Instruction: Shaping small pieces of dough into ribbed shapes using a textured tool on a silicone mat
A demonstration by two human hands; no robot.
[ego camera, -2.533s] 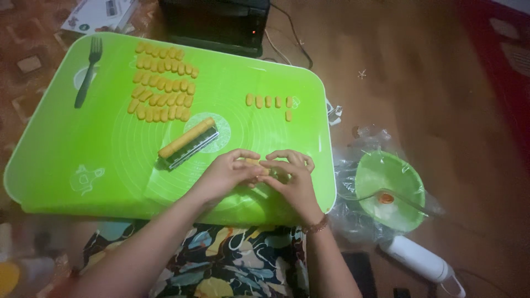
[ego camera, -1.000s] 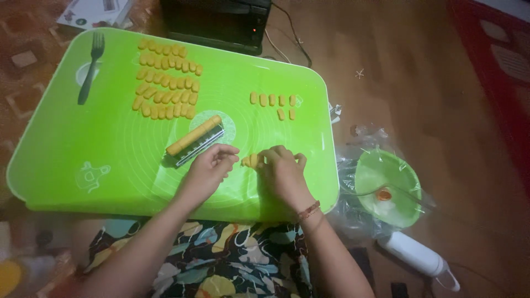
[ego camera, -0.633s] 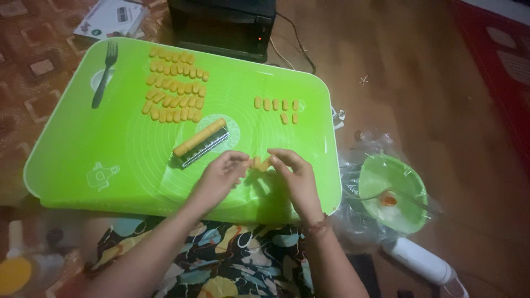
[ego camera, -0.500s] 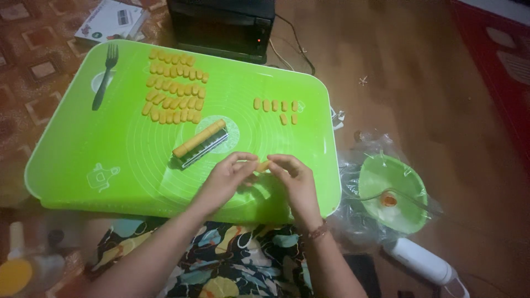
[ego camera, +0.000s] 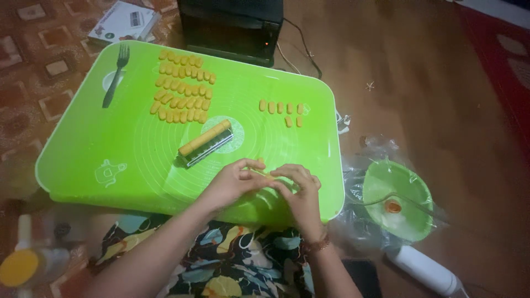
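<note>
My left hand (ego camera: 234,183) and my right hand (ego camera: 301,190) meet over the near edge of a bright green silicone mat (ego camera: 110,143). Between their fingertips they pinch a small piece of yellow-orange dough (ego camera: 261,170). Just beyond the hands lies a roll of the same dough on a metal ridged tool (ego camera: 205,143). Several shaped dough pieces in rows (ego camera: 181,91) fill the far left of the mat. A smaller group of pieces (ego camera: 282,109) lies at the far right.
A fork (ego camera: 115,74) lies at the mat's far left corner. A black oven (ego camera: 232,25) with a cable stands behind the mat, a printed box (ego camera: 122,21) beside it. At right, a green bowl (ego camera: 398,200) sits on clear plastic; a white bottle (ego camera: 425,270) lies near it.
Both hands stayed together at the mat's near edge, working the dough piece between the fingers. One more piece appeared in the small group at right. The camera view shifted slightly.
</note>
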